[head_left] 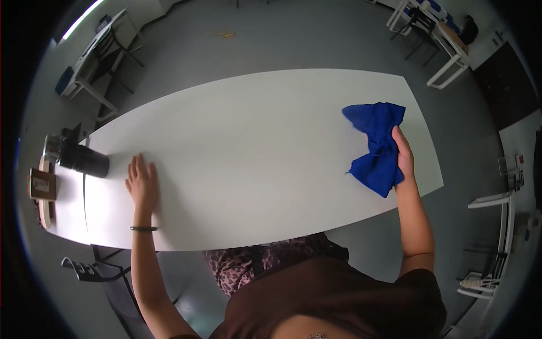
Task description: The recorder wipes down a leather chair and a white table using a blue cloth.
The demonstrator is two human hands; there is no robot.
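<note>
A blue cloth [381,118] is bunched at its middle in my right hand [405,159], near the right end of a white table [254,161]. Two loose ends fan out from the pinched part, one toward the far edge and one toward me. My thumb shows along the cloth's right side, while most of the fingers are hidden behind it. On the left part of the tabletop, my left hand [142,182] rests palm down with nothing in it. Its fingers are extended and slightly apart, and a dark bracelet [143,229] circles the wrist.
A dark bottle [87,160] stands left of my left hand, beyond a seam in the tabletop. Farther left is a brown box [42,184]. A black chair [99,271] is by the near left edge. Yellowish pieces [225,34] lie on the floor; a person [468,29] is at the far right.
</note>
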